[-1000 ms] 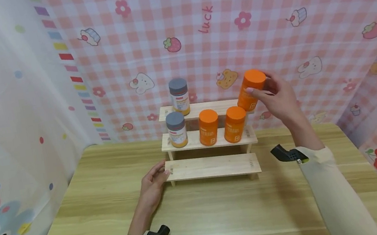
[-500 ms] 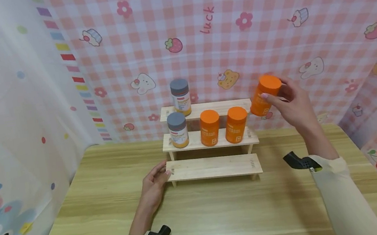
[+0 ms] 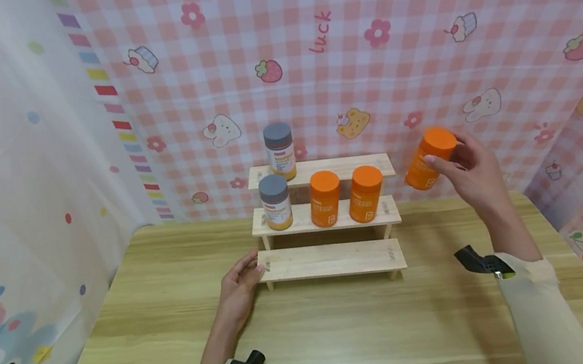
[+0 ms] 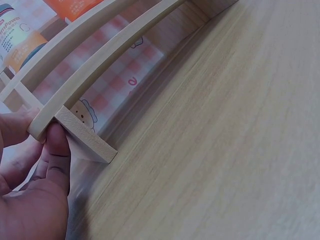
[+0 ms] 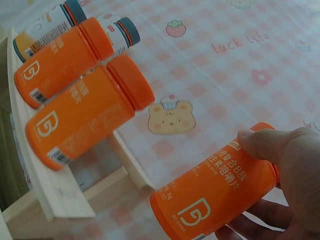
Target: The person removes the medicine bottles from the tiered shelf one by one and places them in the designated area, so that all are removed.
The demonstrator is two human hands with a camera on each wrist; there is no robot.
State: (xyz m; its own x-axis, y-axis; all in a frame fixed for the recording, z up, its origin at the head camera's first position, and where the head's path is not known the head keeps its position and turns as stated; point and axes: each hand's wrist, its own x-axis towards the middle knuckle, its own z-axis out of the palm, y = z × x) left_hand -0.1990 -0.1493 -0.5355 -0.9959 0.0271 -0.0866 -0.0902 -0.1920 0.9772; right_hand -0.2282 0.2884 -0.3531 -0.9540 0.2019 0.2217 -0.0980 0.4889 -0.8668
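Note:
My right hand (image 3: 477, 174) grips an orange pill bottle (image 3: 430, 159) near its cap, thumb in front and fingers behind. The bottle leans, off the right end of a three-step wooden display rack (image 3: 330, 260). In the right wrist view the orange bottle (image 5: 215, 187) shows a white B on its label. At the rack's lowest step my left hand (image 3: 239, 286) pinches the left end. The left wrist view has the thumb on top of that board (image 4: 75, 85) and a finger beneath it.
Two orange bottles (image 3: 325, 199) (image 3: 365, 194) and a grey-capped bottle (image 3: 275, 203) stand on the middle step. Another grey-capped bottle (image 3: 280, 152) is on the top step's left. A checked cloth (image 3: 311, 80) hangs behind the wooden table (image 3: 324, 333).
My right hand has carried the orange bottle off the top step's right end, moving right and lower in the head view. My left hand keeps its place on the lowest step.

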